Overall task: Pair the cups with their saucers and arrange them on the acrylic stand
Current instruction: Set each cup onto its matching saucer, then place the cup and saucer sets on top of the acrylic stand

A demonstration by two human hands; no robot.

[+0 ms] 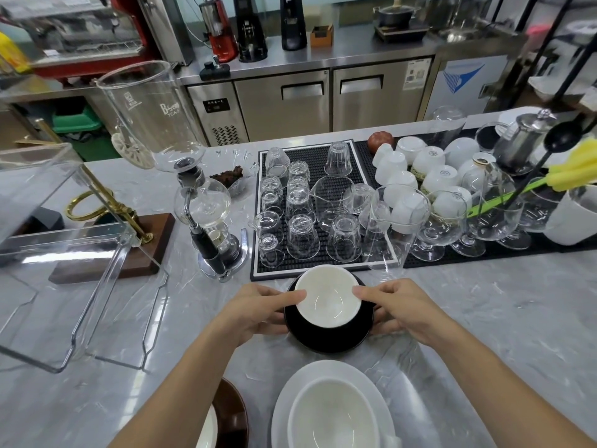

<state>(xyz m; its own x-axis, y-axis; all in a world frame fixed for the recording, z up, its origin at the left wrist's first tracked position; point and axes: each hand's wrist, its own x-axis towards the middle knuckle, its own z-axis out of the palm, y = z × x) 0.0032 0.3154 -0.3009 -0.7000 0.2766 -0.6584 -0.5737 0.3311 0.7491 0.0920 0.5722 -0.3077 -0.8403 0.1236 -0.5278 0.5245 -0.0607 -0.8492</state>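
Both hands grip one set. Left hand (258, 310) curls round the left rim of a black saucer (326, 339), thumb laid on the lip of the cup (328, 295) that sits on it. Right hand (399, 310) mirrors this on the right rim, thumb on the cup's lip. The cup is white inside and dark outside. The set is tilted toward the camera; whether it rests on the counter or is lifted, cannot tell.

Count of cup-and-saucer sets in view: three. The held one; a white cup (332, 415) on a white saucer (290, 392) nearer the body; a brown saucer (234, 412) at the bottom edge, its cup mostly cut off.

Acrylic stand (97, 286): one, clear, well to the left of the hands, its shelves bare.

Surface is a grey marble counter (484, 318). Beyond the hands, just past the held set, lies a black bar mat (323, 156) crowded with upturned glasses. To its right, a heap of upturned white cups (420, 176), several stemmed glasses and a steel teapot (523, 140). One siphon coffee maker (206, 202) stands left of the mat, on the stand's side.

Behind: steel under-counter fridges (307, 101), three grinders on top.

Open counter lies left of the held set toward the stand, and to the right of the hands.
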